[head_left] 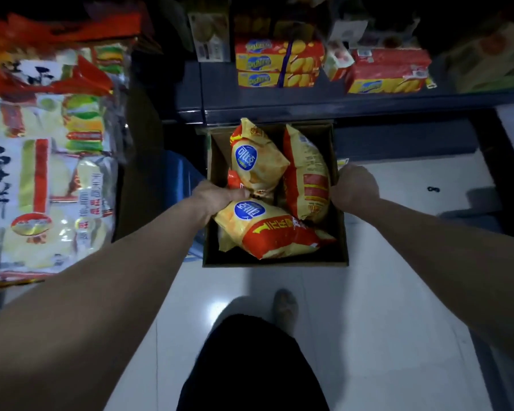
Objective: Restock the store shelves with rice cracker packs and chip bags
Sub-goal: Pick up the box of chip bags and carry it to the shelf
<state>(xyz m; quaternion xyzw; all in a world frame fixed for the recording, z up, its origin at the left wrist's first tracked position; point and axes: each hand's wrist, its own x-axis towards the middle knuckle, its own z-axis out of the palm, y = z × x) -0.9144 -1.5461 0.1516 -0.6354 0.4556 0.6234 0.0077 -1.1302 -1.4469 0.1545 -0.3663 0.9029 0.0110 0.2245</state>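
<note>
Three chip bags lie in the cardboard box on the floor below the shelf, your left hand and right hand each curled over a side wall, so you seem to be positioning stock and must next free one of your hands to lift a bag.

Glossy plastic chip bags, matt cardboard box; shiny tiled floor

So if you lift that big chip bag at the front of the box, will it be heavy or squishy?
Probably light for its size: the front chip bag looks puffed and rounded, as if mostly air. It would likely squish and crinkle, since its wrapper shows creases where it leans in the box. The shiny wrapper might be slippery, so gripping a sealed end seems safer.
</note>
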